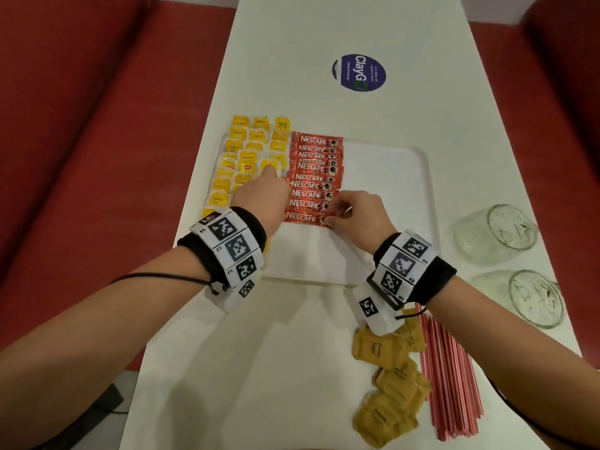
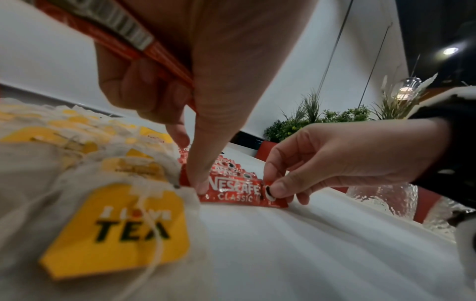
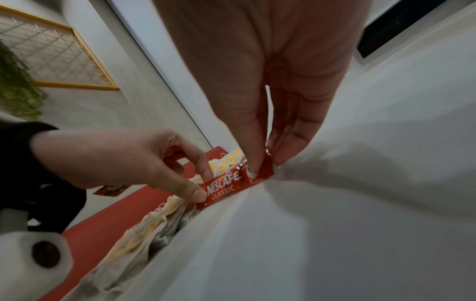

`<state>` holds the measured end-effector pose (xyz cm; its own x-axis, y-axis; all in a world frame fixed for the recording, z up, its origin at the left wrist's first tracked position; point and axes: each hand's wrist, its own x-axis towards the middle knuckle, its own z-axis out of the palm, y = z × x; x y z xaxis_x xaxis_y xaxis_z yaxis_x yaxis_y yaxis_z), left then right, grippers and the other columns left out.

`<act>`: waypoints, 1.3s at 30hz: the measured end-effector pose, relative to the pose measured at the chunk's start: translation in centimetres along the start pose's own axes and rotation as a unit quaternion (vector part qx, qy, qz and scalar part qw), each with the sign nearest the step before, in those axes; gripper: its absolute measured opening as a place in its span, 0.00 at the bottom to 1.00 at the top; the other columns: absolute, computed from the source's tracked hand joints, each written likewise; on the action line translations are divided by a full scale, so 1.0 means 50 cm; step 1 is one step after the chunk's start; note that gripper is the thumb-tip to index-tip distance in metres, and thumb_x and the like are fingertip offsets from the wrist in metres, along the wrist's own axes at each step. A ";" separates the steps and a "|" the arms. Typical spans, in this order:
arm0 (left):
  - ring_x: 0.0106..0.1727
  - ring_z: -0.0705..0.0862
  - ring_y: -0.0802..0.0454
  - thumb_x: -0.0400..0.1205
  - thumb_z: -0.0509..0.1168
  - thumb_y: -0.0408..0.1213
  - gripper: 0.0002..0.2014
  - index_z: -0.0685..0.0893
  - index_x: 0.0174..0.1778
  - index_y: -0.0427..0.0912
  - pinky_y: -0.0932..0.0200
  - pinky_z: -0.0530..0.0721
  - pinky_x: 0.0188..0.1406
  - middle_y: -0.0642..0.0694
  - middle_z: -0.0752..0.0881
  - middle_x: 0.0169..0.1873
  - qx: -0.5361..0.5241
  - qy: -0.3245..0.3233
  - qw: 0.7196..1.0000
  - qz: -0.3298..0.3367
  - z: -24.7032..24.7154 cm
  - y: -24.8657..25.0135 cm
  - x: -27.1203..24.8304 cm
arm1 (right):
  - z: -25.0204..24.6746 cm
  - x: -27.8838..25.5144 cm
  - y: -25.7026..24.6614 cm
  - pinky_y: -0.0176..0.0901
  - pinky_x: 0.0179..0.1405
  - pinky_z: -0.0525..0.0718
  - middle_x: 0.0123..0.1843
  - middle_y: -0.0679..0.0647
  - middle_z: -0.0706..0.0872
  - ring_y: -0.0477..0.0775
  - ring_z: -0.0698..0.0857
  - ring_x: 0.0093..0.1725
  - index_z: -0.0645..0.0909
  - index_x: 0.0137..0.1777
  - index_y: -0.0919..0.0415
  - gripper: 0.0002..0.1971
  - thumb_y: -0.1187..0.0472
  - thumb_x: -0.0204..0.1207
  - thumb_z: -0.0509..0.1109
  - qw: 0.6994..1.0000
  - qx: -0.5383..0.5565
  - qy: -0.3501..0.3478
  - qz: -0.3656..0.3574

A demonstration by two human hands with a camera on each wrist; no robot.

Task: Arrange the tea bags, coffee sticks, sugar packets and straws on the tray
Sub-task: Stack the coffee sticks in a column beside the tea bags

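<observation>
Meanwhile, on a white tray set across a long white table, a person squares up the nearest coffee stick at the near end of a column of red Nescafé sticks. That stick lies with its long axis running left to right, and each hand works one end of it: the right hand pinches the right end between thumb and fingertip, while the left hand presses a fingertip down on the left end, where the stick borders the rows of yellow-tagged tea bags. The left wrist view shows the left hand's other fingers curled round a spare coffee stick held against the palm. By this reading, the coming move is a small nudge of the pinched stick away from the person, to sit parallel to and overlapping its neighbour. The right half of the tray lies bare. Not yet placed are the brown sugar packets and the red straws, which lie off the tray on the near right of the table, just behind the right wrist, so the right hand is the nearer one to fetch them. Two clear glasses lie on their sides at the table's right edge.
</observation>
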<state>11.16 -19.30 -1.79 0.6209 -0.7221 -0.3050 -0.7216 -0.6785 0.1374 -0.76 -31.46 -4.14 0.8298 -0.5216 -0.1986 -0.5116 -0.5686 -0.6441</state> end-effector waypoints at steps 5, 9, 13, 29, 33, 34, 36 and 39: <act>0.50 0.83 0.39 0.80 0.66 0.31 0.09 0.82 0.56 0.40 0.46 0.83 0.48 0.40 0.74 0.58 0.021 -0.008 1.000 0.013 -0.006 0.004 0.004 | -0.004 0.007 -0.005 0.35 0.37 0.74 0.38 0.51 0.82 0.49 0.79 0.39 0.84 0.43 0.63 0.04 0.66 0.69 0.75 1.000 -0.003 -0.001 -0.001; 0.51 0.82 0.41 0.80 0.66 0.31 0.08 0.82 0.55 0.41 0.49 0.80 0.45 0.41 0.76 0.56 0.028 -0.012 0.999 0.023 -0.008 0.005 0.007 | -0.017 0.009 -0.014 0.41 0.40 0.77 0.42 0.52 0.81 0.51 0.79 0.41 0.83 0.46 0.62 0.07 0.64 0.70 0.76 0.999 -0.034 0.003 -0.001; 0.52 0.81 0.42 0.81 0.65 0.32 0.08 0.82 0.55 0.43 0.50 0.79 0.46 0.44 0.78 0.54 0.016 0.009 0.999 0.041 -0.004 0.000 -0.007 | -0.032 -0.011 -0.019 0.44 0.49 0.79 0.47 0.53 0.81 0.54 0.82 0.45 0.84 0.51 0.62 0.08 0.62 0.73 0.73 0.993 -0.083 -0.057 -0.063; 0.50 0.85 0.43 0.84 0.56 0.29 0.10 0.81 0.55 0.42 0.54 0.72 0.35 0.45 0.84 0.50 0.141 0.019 0.985 0.103 0.020 0.027 -0.042 | -0.016 -0.029 -0.031 0.52 0.61 0.77 0.65 0.55 0.77 0.59 0.77 0.63 0.79 0.67 0.57 0.17 0.64 0.78 0.62 0.954 -0.218 -0.152 -0.136; 0.50 0.85 0.43 0.83 0.56 0.28 0.12 0.82 0.57 0.43 0.54 0.71 0.34 0.45 0.84 0.50 0.137 0.022 0.985 0.101 0.028 0.023 -0.034 | -0.014 -0.025 -0.033 0.52 0.61 0.78 0.66 0.55 0.77 0.59 0.77 0.64 0.79 0.67 0.58 0.18 0.64 0.78 0.62 0.954 -0.220 -0.149 -0.139; 0.50 0.85 0.43 0.83 0.56 0.28 0.12 0.81 0.57 0.43 0.54 0.71 0.34 0.45 0.84 0.50 0.139 0.025 0.985 0.101 0.030 0.022 -0.032 | -0.012 -0.024 -0.033 0.52 0.61 0.78 0.66 0.55 0.77 0.59 0.77 0.64 0.79 0.68 0.58 0.18 0.63 0.78 0.62 0.952 -0.227 -0.150 -0.139; 0.51 0.85 0.43 0.83 0.57 0.28 0.13 0.81 0.58 0.44 0.54 0.71 0.34 0.46 0.84 0.51 0.141 0.028 0.984 0.103 0.033 0.020 -0.031 | -0.010 -0.023 -0.032 0.51 0.60 0.78 0.65 0.55 0.77 0.59 0.77 0.63 0.79 0.67 0.58 0.17 0.62 0.79 0.63 0.950 -0.235 -0.149 -0.139; 0.51 0.85 0.43 0.82 0.57 0.27 0.14 0.82 0.58 0.45 0.54 0.72 0.35 0.46 0.84 0.51 0.122 0.021 0.987 0.106 0.031 0.019 -0.028 | -0.009 -0.020 -0.031 0.52 0.61 0.78 0.64 0.56 0.77 0.59 0.78 0.63 0.80 0.66 0.59 0.17 0.63 0.78 0.63 0.954 -0.221 -0.147 -0.140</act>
<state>9.14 -18.73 -2.68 0.4574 -0.8523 -0.2538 -0.8852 -0.4637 -0.0382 -0.92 -30.34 -2.59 0.9413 -0.1447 -0.3050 -0.2500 -0.9059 -0.3418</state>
